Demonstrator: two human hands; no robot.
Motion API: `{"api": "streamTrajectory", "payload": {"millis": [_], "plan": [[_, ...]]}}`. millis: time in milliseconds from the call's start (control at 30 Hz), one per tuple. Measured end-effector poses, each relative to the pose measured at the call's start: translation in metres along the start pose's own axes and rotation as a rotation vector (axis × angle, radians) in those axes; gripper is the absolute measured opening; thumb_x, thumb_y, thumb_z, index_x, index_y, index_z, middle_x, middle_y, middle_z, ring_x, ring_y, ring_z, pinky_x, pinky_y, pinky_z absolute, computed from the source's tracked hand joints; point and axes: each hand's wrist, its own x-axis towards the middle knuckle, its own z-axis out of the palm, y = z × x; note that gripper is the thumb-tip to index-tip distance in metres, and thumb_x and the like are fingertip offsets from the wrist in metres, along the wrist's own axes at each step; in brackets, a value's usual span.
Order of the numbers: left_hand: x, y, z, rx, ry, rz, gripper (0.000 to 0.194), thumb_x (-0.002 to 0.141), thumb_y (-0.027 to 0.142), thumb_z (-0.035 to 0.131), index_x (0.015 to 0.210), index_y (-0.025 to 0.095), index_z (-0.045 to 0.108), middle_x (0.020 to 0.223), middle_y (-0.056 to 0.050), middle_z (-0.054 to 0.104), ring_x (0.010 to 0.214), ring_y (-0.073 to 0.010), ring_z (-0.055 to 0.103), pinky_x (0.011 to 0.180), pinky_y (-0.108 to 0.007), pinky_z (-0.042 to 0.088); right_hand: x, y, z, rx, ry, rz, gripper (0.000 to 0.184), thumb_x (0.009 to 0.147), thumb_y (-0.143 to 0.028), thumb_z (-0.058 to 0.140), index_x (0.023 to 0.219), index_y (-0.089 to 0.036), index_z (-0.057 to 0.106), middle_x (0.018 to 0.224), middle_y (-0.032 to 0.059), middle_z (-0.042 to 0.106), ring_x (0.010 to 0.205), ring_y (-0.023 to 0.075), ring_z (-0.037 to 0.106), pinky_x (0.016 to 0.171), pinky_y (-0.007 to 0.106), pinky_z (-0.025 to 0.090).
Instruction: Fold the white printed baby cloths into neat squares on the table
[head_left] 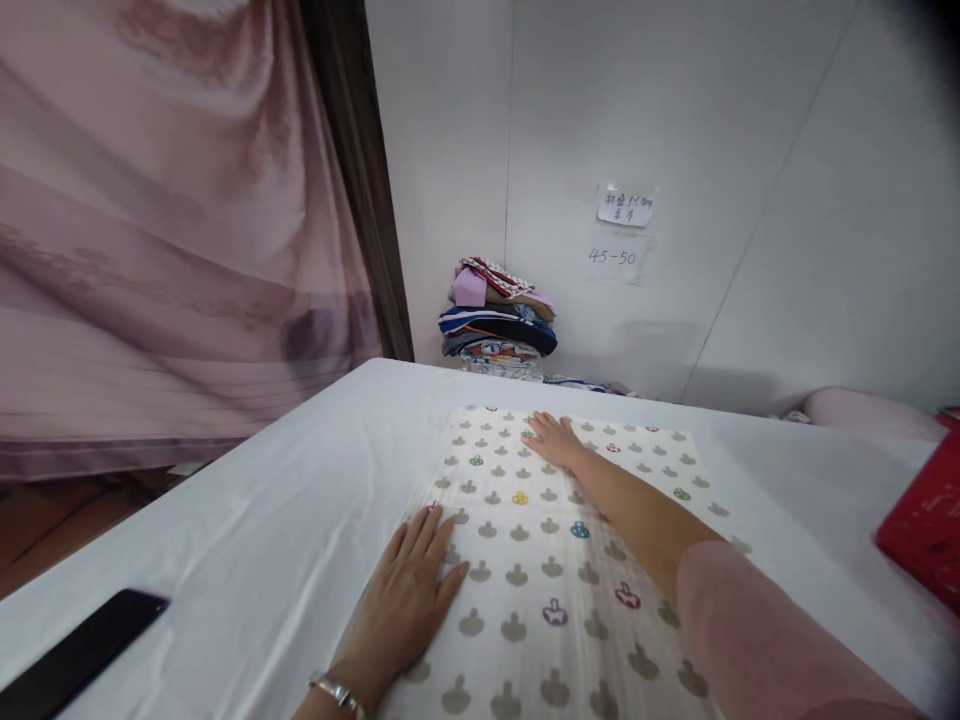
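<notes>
A white cloth printed with grey mushroom-like shapes and a few coloured ones lies spread out flat in front of me. My left hand rests palm down on its left edge, fingers stretched out, a metal bracelet at the wrist. Farther off, my right hand lies flat near the cloth's far edge with the fingers apart. My right forearm crosses over the cloth and hides part of its right side. Neither hand grips anything.
The cloth lies on a white-covered table. A dark phone is at the left, a red object at the right. Beyond the far edge stands a pile of folded fabrics. A pink curtain hangs at the left.
</notes>
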Motion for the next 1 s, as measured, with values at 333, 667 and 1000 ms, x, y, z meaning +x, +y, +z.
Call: {"api": "streamTrajectory", "payload": {"millis": [333,667,1000], "plan": [[0.0,-0.007,0.01,-0.031,0.092,0.049,0.056,0.086,0.046,0.042,0.135,0.019,0.041,0.141,-0.011,0.04,0.131,-0.0276,0.034,0.104,-0.049,0.034,-0.052,0.024,-0.003,-0.023,0.053,0.074,0.06,0.091,-0.054,0.021,0.14,-0.02,0.029,0.152,0.0071,0.015,0.139,0.0227,0.008,0.109,0.043,0.005],[0.002,-0.012,0.015,0.003,0.146,0.094,0.058,0.085,0.047,0.041,0.135,0.019,0.039,0.14,-0.012,0.041,0.129,-0.0289,0.037,0.101,-0.051,0.036,-0.102,0.133,-0.024,-0.043,-0.011,0.434,0.063,0.09,-0.055,0.016,0.142,-0.021,0.027,0.152,0.0063,0.018,0.138,0.0247,0.012,0.108,0.047,0.013],[0.0,-0.016,0.02,-0.031,0.129,0.109,0.056,0.086,0.047,0.036,0.133,0.018,0.041,0.139,-0.013,0.042,0.13,-0.0294,0.036,0.102,-0.052,0.033,-0.123,0.161,-0.019,-0.077,0.065,0.643,0.06,0.09,-0.052,0.019,0.138,-0.019,0.03,0.151,0.0092,0.017,0.137,0.0262,0.012,0.106,0.049,0.016]]}}
